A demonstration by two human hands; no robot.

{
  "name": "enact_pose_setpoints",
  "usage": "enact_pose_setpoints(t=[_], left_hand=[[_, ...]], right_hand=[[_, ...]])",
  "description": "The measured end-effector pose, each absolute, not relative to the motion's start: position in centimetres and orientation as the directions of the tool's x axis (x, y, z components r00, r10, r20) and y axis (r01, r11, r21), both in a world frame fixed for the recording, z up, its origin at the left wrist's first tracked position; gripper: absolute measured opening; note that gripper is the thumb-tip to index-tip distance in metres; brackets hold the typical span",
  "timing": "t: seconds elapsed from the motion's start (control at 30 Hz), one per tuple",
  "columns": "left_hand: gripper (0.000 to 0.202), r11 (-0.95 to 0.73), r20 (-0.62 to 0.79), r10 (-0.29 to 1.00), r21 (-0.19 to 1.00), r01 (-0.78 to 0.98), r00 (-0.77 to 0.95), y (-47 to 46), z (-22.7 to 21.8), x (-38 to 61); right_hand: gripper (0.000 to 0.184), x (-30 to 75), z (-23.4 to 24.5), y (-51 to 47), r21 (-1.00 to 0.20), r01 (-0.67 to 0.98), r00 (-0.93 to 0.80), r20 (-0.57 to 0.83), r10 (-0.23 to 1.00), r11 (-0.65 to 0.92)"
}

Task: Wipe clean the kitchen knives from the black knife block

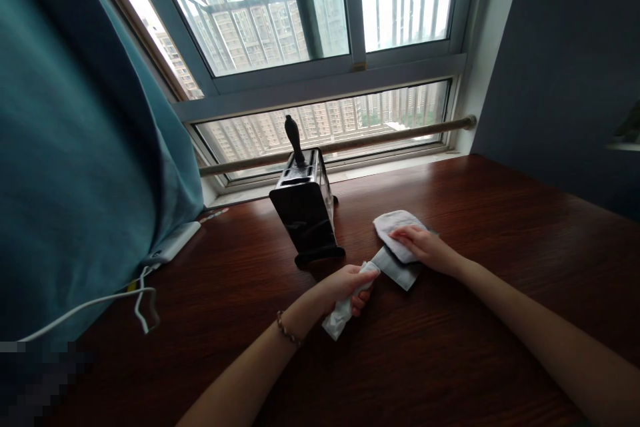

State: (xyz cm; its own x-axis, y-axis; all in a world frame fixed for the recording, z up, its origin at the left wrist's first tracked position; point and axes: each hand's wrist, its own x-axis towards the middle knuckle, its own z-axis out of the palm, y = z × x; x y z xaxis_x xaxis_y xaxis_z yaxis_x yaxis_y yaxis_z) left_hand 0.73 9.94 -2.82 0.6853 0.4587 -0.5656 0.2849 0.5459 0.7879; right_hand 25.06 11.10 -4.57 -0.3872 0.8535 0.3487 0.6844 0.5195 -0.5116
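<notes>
A cleaver (395,269) lies flat on the dark wooden table (450,360). My left hand (347,285) is closed around its handle, which is wrapped in a white cloth or tissue (336,320). My right hand (425,245) presses a second white cloth (395,227) down on the blade, fingers lying flat on it. The far end of the blade is hidden under that cloth and my hand.
A black knife block (306,210) with one black handle (294,137) sticking up stands just behind the cleaver, near the window. At the left hang a teal curtain (75,167), a white power strip (173,242) and a white cable (130,297).
</notes>
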Motion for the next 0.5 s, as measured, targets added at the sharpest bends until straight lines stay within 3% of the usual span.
enact_pose_setpoints(t=[0.07, 0.13, 0.3, 0.5], left_hand=[[0.045, 0.535, -0.559, 0.464, 0.795, 0.285, 0.688, 9.8, -2.7, 0.7], [0.045, 0.518, -0.550, 0.475, 0.806, 0.287, 0.687, 9.7, -2.7, 0.7], [0.043, 0.433, -0.510, 0.541, 0.851, 0.298, 0.669, 9.3, -3.1, 0.9], [0.043, 0.361, -0.489, 0.589, 0.872, 0.332, 0.644, 9.0, -3.0, 1.3]], right_hand=[[0.033, 23.9, -4.7, 10.6, -0.561, 0.532, -0.515, 0.381, 0.768, 0.635], [0.036, 23.1, -5.0, 10.2, -0.551, 0.493, -0.571, 0.380, 0.728, 0.674], [0.037, 24.0, -5.7, 11.2, -0.440, 0.597, -0.550, 0.383, 0.742, 0.670], [0.034, 26.9, -7.0, 13.4, -0.411, 0.727, -0.367, 0.444, 0.818, 0.550]])
